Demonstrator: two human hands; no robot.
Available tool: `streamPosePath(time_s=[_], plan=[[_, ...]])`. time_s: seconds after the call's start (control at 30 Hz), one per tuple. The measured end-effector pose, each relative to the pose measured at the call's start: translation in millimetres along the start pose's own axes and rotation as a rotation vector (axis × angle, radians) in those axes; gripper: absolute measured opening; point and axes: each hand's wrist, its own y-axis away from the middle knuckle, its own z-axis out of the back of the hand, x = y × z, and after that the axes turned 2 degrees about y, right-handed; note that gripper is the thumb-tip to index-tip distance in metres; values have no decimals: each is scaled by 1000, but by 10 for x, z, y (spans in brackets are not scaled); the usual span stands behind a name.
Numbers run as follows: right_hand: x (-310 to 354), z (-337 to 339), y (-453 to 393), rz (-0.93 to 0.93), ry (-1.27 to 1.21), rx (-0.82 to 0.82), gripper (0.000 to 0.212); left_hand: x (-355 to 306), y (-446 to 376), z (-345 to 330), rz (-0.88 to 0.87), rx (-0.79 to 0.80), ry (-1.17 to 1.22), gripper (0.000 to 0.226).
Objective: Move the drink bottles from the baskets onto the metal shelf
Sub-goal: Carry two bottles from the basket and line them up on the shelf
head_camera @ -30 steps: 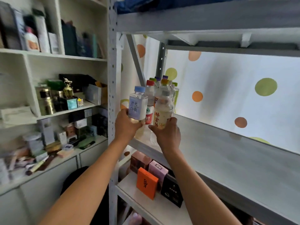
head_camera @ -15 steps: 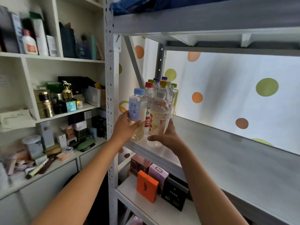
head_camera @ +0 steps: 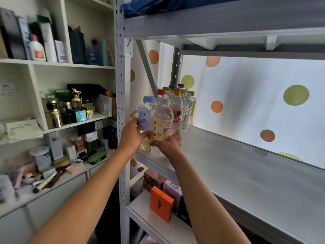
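While both hands gripped bottles at the shelf's left end, I watched from the head camera.

My left hand (head_camera: pixel 131 136) was wrapped around the blue-capped bottle (head_camera: pixel 145 118), thumb across its pale blue label, and the right hand (head_camera: pixel 168 144) cupped the lower part of the grey-capped bottle (head_camera: pixel 162 125), fingers curled round its far side. Both bottles stood upright, side by side and touching, at the front edge of the metal shelf (head_camera: pixel 246 166); whether their bases rested fully on it I could not tell. Just behind them stood a tight cluster of other bottles (head_camera: pixel 182 106) with red, yellow, green and purple caps. An orange box (head_camera: pixel 161 203) leaned on the shelf below, beside a pink box (head_camera: pixel 173 189).
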Motion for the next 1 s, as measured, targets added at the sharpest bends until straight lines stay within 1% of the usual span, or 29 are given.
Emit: streamPosePath(time_s=[0.1,0.27,0.43,0.53,0.6,0.67,0.77,0.83,0.9,1.0], plan=[[43,-67,-8,-10,35,-8,136,8,-11,31,18,-2,-84,59],[57,-137,13,4,89,-24,137,23,-6,55,62,-25,-89,60],[80,-134,73,25,162,-20,137,8,81,78,66,-68,-64,49],[83,-95,149,42,155,2,140,-10,185,101,41,-38,-85,38],[55,-83,257,85,185,-4,139,-20,283,129,4,-8,-115,37],[10,-88,409,164,216,-68,132,-32,407,180,-40,8,-161,40],[-36,-116,652,321,223,-209,110,-46,598,280,-130,17,-224,42],[-49,-188,793,439,245,-255,95,-40,722,378,-165,6,-252,43],[-41,-295,921,556,271,-255,82,-30,854,504,-182,-14,-293,41],[15,-526,1097,707,361,-177,68,33,1067,775,-175,-64,-393,42]])
